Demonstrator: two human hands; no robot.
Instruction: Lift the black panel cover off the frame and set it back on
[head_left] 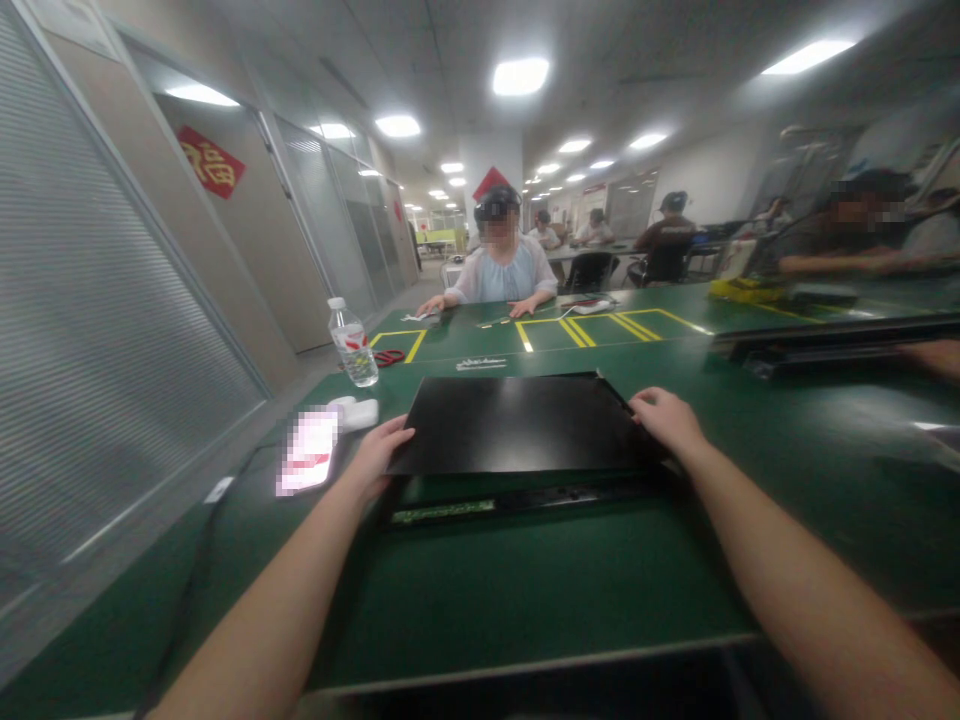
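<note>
A flat black panel (517, 425) lies on the green table (525, 590) in front of me. My left hand (375, 455) grips its near left corner, fingers curled over the edge. At the panel's right edge, my right hand (664, 418) is closed on it. Just below the panel's near edge lies a long narrow black strip with a green circuit board (480, 505).
A phone (307, 452) and a small white object (358, 412) lie left of my left hand. Farther back stand a water bottle (352, 345) and red scissors (388, 357). A person sits across the table (502, 265). Another black panel (832, 340) lies at right.
</note>
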